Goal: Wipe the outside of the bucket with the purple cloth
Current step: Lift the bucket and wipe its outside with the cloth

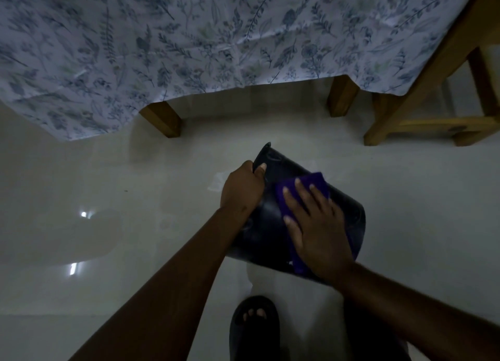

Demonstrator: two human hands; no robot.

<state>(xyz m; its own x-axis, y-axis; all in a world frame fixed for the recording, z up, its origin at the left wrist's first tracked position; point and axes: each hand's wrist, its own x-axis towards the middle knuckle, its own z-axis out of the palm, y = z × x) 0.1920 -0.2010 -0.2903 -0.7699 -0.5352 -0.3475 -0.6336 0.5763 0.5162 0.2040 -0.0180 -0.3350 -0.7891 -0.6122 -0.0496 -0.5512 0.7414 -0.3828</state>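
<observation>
1. The pale glossy tiled floor [135,225] takes most of the view. It is bare at 9 o'clock and at 3 o'clock of the work, so there seems to be free room on both sides for turning or sliding.

2. The table with wooden legs and a white cloth with blue leaf print [189,49] stands at 12 o'clock, and the wooden chair frame [433,112] at 2 o'clock. Both are apart from the work, but I judge a long stroke away from the body would come near the table leg.

3. The dark round plastic bucket [349,214] lies tilted on its side in the centre, rim toward 11 o'clock, base toward 5 o'clock. This turns its outer wall up to the person, probably so it is easy to wipe.

4. The left hand [242,187] is clamped on the rim at 11 o'clock, thumb over the edge, I think to stop the bucket from rolling.

5. The right hand [316,225] lies flat with fingers spread apart, pressing the folded purple cloth [315,180] against the upper wall.

6. A foot in a dark open sandal [254,325] stands at 6 o'clock, near the base; space there is narrow.
</observation>
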